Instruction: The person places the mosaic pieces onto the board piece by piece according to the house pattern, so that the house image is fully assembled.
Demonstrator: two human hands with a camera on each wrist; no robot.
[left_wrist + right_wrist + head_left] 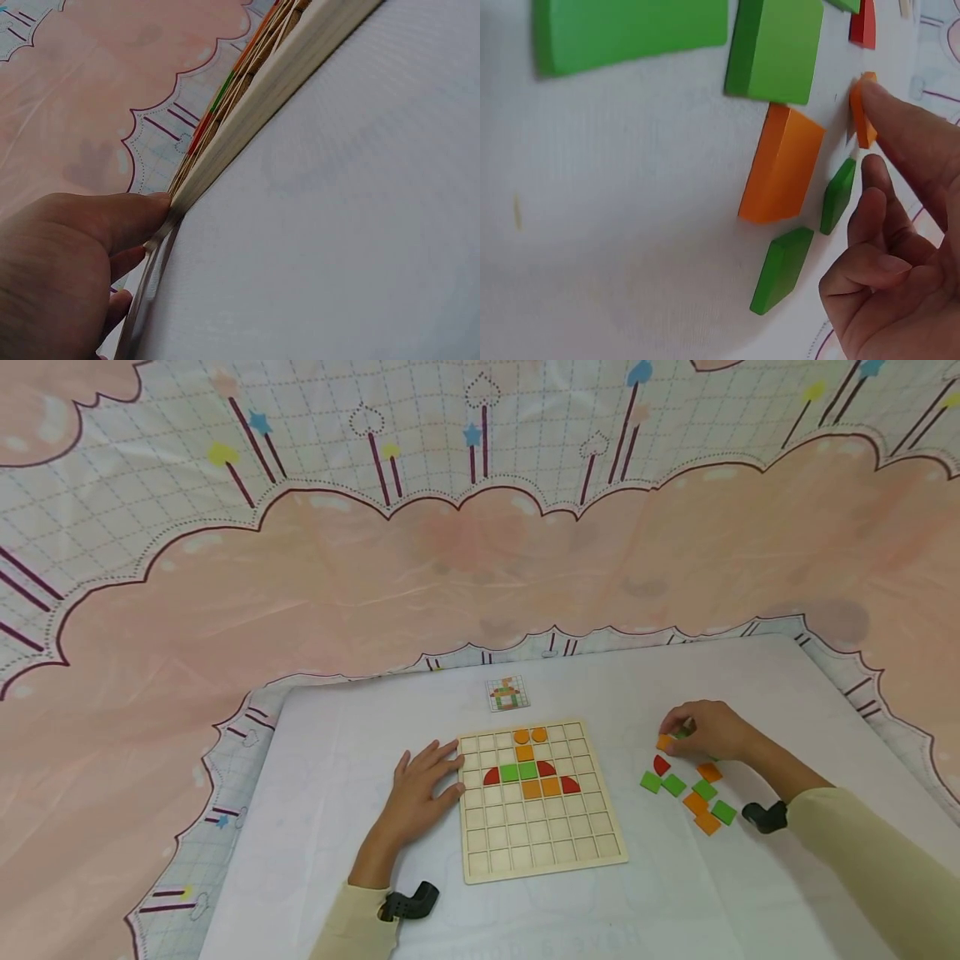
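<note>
The wooden grid board point(525, 839) lies flat, with orange, green and red tiles set in its upper cells. My left hand point(423, 789) rests at the board's left edge, fingers spread; in the left wrist view the thumb point(135, 214) touches the board's side point(240, 135). To the right of the board, my right hand point(708, 731) pinches an orange tile point(664, 742) at the top of a loose group of tiles. The right wrist view shows the thumb against this orange tile point(861, 112), with other fingers curled below.
Loose green tiles point(673, 785), orange tiles point(707, 823) and a red quarter-circle tile point(661, 765) lie between the board and the right forearm. A small pattern card point(507, 693) sits behind the board. White cloth point(360, 718) covers the table.
</note>
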